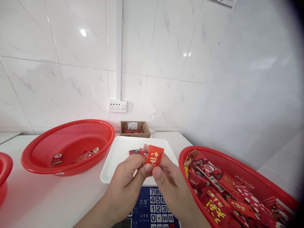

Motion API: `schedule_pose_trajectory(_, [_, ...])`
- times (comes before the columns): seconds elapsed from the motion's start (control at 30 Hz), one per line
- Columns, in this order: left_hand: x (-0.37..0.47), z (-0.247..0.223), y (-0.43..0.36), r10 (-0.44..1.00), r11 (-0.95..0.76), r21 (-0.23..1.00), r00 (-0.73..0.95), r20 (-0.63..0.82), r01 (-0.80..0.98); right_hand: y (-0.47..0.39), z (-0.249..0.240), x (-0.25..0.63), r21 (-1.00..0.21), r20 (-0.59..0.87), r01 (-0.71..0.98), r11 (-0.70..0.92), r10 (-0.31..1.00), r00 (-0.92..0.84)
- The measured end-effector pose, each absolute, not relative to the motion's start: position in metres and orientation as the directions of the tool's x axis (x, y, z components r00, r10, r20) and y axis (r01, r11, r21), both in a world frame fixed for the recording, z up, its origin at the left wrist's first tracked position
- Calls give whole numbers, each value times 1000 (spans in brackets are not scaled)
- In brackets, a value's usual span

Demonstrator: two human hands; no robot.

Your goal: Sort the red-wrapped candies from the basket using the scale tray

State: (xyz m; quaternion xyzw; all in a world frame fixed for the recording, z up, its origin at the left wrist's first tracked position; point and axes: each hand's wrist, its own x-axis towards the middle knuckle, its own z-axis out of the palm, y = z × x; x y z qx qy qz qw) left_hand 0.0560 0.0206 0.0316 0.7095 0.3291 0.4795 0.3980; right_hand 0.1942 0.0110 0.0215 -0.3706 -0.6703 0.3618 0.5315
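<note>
Between my two hands is a small orange-red packet (155,155) with pale lettering, raised above the scale. My left hand (129,177) pinches its lower left side with thumb and fingers. My right hand (169,177) is closed around its lower right side, the thumb near its bottom edge. Behind them, a dark red packet (135,152) lies on the white scale tray (112,161), partly covered by my fingers. Below the hands, the blue keypad (143,205) of the scale shows, partly hidden by my right hand.
A red basket (239,163) full of snack packets stands at the right. Another red basket (68,126) with a few packets is at the left, beside a third basket's edge (7,166). A cardboard box (142,135) and clear bottle (152,123) stand behind the tray.
</note>
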Motion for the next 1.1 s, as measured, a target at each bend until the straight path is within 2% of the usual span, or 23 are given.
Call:
schedule_pose_trajectory(0.23, [58, 32, 22, 865, -399, 915, 354, 355, 58, 15, 21, 195, -840, 477, 184, 510, 857, -195])
schedule_pose_trajectory(0.43, [58, 26, 24, 891, -411, 909, 240, 386, 64, 12, 24, 195, -780, 574, 293, 553, 819, -17])
schedule_pose_trajectory(0.5, [58, 23, 23, 892, -407, 913, 232, 389, 34, 10, 25, 194, -787, 573, 269, 556, 819, -18])
schedule_pose_trajectory(0.63, [62, 21, 19, 793, -320, 939, 506, 339, -127, 5, 27, 189, -781, 591, 177, 599, 800, -100])
schedule_pose_trajectory(0.7, [65, 21, 15, 755, -265, 945, 568, 326, -190, 2, 27, 187, -763, 615, 170, 623, 782, -106])
schedule_pose_trajectory(0.87, [69, 17, 10, 783, -243, 937, 519, 342, -250, -1, 27, 187, -716, 670, 175, 676, 735, -104])
schedule_pose_trajectory(1.1, [70, 18, 13, 786, -281, 925, 491, 375, -256, 0, 31, 188, -769, 610, 131, 625, 780, -142])
